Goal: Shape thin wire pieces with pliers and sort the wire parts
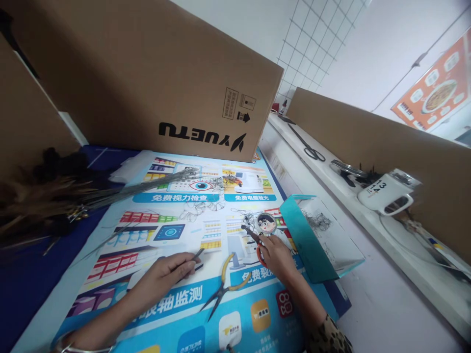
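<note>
My left hand (175,269) is closed, thumb and fingers pinching a thin dark strip (199,254) whose end sticks out past the fingertips. My right hand (275,252) is closed over scissors (250,233) with dark blades and an orange handle, partly hidden under the fingers. Just beyond it lies a round badge (267,223) with a cartoon face. Pliers (224,287) with yellow handles rest spread on the printed sheet (211,230) between my hands. Loose wire loops (202,211) are scattered above them.
A bundle of thin wire stems (147,185) lies at the left. An opened teal box (307,240) with tangled wire stands at the right. Beyond it, a ledge (331,174) carries black scissors (311,149) and a white mug (386,193). A large carton (147,73) closes off the back.
</note>
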Tool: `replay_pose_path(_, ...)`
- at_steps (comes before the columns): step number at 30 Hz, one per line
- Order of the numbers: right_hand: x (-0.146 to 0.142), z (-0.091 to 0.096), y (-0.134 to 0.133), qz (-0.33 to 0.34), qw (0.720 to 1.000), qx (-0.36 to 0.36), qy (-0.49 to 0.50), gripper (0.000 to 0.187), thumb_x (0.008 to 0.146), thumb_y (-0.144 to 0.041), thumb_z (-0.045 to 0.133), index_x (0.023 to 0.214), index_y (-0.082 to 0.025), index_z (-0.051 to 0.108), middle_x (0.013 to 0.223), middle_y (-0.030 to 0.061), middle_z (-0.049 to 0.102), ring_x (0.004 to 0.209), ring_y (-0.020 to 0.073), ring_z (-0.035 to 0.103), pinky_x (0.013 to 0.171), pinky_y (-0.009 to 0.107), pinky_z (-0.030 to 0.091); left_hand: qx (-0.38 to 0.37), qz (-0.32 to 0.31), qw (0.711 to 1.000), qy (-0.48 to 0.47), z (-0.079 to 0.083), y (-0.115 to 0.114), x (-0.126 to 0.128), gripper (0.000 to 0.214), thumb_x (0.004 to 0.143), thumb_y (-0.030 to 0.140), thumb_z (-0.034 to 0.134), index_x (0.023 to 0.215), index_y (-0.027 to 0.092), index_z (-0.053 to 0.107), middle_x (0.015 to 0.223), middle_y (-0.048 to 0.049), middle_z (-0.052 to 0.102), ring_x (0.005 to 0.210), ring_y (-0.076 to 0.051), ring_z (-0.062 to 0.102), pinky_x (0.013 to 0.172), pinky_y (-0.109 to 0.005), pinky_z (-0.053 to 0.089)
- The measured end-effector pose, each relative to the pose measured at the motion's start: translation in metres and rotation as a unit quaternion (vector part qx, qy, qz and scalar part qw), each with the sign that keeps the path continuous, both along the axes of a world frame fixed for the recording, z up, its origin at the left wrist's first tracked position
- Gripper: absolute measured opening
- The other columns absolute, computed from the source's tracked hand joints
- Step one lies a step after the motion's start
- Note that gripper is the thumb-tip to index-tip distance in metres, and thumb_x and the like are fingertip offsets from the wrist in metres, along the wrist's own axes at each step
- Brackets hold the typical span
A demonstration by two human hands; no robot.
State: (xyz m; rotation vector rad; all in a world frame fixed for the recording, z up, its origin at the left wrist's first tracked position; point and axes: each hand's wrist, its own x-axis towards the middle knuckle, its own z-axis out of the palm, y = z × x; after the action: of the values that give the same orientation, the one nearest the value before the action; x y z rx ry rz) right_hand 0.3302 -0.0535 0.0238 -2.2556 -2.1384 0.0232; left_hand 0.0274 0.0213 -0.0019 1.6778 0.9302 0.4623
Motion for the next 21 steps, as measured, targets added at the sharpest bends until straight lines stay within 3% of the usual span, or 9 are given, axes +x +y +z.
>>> replay_pose_path(7, 0.0, -0.002, -0.029, 0.018, 1.0, -0.007, -0.004, 0.03, 0.088, -0.023, 0.04, 0.116, -0.021, 0.05, 0.099, 0.01, 0.054, 0.095, 0.0205, 0.048, 0.08, 0.029, 0.039, -0.006, -0.011, 1.0, -0.001, -0.001, 0.002, 0.0, 0.034, 0.081, 0.046, 0.043, 0.082, 0.017, 0.061, 0.071, -0.0001, 0.059, 0.067, -0.016, 0.05, 0.059, -0.021, 0.037)
replay_pose_path(12, -0.014, 0.013, -0.021, 0.01, 1.0, 0.01, -0.011, 0.027, 0.086, -0.022, 0.041, 0.108, -0.019, 0.056, 0.096, 0.0113, 0.054, 0.093, 0.0231, 0.048, 0.079, 0.033, 0.039, -0.008, -0.001, 1.0, -0.027, 0.001, 0.001, 0.001, 0.036, 0.082, 0.044, 0.042, 0.069, 0.014, 0.059, 0.062, 0.0002, 0.055, 0.059, -0.013, 0.046, 0.055, -0.02, 0.035)
replay_pose_path(15, -0.039, 0.028, -0.006, 0.075, 0.992, 0.013, 0.097, 0.027, 0.086, -0.024, 0.041, 0.108, -0.021, 0.056, 0.099, 0.0093, 0.056, 0.092, 0.0204, 0.051, 0.079, 0.03, 0.04, -0.032, 0.008, 0.997, -0.072, 0.0, 0.002, 0.001, 0.035, 0.082, 0.042, 0.042, 0.069, 0.013, 0.058, 0.064, -0.0005, 0.055, 0.059, -0.011, 0.046, 0.056, -0.02, 0.035)
replay_pose_path(17, -0.061, 0.034, 0.007, 0.124, 0.972, -0.014, 0.197, 0.024, 0.085, -0.025, 0.042, 0.104, -0.022, 0.059, 0.096, 0.006, 0.058, 0.087, 0.0166, 0.054, 0.076, 0.026, 0.042, -0.07, 0.019, 0.992, -0.107, -0.002, 0.002, 0.001, 0.035, 0.081, 0.043, 0.044, 0.073, 0.012, 0.059, 0.065, -0.0012, 0.056, 0.057, -0.011, 0.046, 0.055, -0.02, 0.035)
replay_pose_path(21, -0.102, 0.028, 0.035, 0.157, 0.933, -0.022, 0.324, 0.022, 0.081, -0.025, 0.052, 0.1, -0.022, 0.061, 0.08, 0.0016, 0.059, 0.075, 0.0131, 0.055, 0.069, 0.022, 0.042, -0.114, 0.022, 0.978, -0.171, -0.004, 0.002, 0.0, 0.035, 0.08, 0.043, 0.047, 0.079, 0.011, 0.061, 0.064, -0.0023, 0.058, 0.058, -0.011, 0.049, 0.056, -0.021, 0.037)
